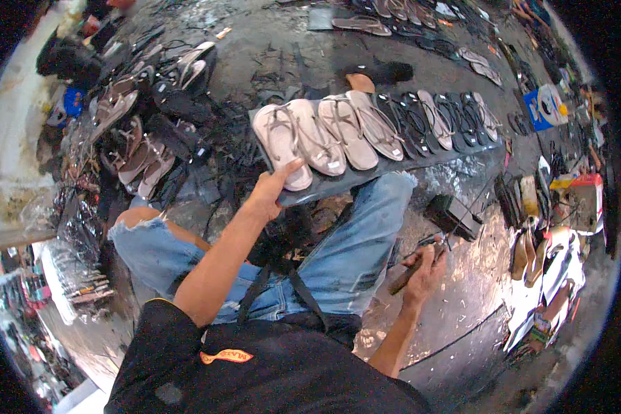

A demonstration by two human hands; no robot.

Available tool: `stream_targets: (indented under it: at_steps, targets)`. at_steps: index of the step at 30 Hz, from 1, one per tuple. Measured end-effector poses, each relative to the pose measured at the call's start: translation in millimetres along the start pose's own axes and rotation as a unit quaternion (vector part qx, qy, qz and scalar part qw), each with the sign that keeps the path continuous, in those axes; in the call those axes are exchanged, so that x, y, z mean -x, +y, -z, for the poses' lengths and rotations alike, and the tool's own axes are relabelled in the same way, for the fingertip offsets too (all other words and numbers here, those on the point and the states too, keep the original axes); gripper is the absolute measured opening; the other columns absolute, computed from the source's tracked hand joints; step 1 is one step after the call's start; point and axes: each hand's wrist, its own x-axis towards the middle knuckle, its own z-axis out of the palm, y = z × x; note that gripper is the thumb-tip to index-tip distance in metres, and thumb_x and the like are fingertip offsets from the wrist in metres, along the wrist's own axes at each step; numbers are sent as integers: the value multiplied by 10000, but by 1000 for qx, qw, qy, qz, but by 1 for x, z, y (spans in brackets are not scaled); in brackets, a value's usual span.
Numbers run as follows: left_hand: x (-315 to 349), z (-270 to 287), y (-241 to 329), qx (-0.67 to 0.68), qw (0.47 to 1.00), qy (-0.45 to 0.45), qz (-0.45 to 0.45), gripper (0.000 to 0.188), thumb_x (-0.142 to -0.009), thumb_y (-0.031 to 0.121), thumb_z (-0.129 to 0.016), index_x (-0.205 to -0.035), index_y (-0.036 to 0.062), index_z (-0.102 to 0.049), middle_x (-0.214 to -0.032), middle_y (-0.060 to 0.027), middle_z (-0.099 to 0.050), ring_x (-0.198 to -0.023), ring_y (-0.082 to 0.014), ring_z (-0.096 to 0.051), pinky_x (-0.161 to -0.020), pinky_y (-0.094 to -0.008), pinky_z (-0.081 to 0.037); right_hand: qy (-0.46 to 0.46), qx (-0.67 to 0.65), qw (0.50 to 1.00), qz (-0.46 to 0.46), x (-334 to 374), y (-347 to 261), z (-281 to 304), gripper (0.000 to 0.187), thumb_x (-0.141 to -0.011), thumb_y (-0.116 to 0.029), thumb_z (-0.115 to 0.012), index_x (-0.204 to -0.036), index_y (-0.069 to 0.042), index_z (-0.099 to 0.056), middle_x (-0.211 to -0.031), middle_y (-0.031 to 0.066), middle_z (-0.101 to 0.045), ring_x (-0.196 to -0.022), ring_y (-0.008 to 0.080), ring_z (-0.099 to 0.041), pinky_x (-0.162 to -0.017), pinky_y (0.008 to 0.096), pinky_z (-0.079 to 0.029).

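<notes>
A long dark board (338,183) lies across in front of me and bears a row of strappy sandals. At its left end is a pale beige sandal (281,141); my left hand (269,194) is closed there, thumb on the heel and fingers around the board's edge. More pale sandals (376,124) stand beside it, then black sandals (410,124) mixed with other light ones farther right. Low on the right, my right hand (424,272) is closed around a slim tool with a brownish end (397,284); its working tip cannot be made out.
A dark block (454,217) with a cord stands beyond my right hand. Piles of sandals (145,155) lie on the left. On the right are a blue and white container (546,108), a red-topped box (586,196) and loose soles (529,255). Scraps litter the floor.
</notes>
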Motion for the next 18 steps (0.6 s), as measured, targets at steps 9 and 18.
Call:
stream_targets:
  at_steps: [9,18]
  targets:
    - [-52,-28,-10,-329,874,302,-191,946,-714,414,-879,-1371,-103,-435,-1327,-235,-574,-1182,-306,-589,-1029,-399,-462,-103,70,990,-58,-2,8,-33,290,-1000,-186,-621,-1200,-1,-523,-761,13,-592,-580,81,-529,-515,244,-429]
    - [-39,-20,-25,-168,960,145,-173,1081,-698,423,-903,-1394,-195,-354,-1379,-298,-526,-1273,-330,-543,-1065,-393,-438,-171,-20,968,-182,-1,-16,-39,455,-978,-153,-639,-1352,-40,-406,-812,57,-642,-554,113,-558,-518,262,-481]
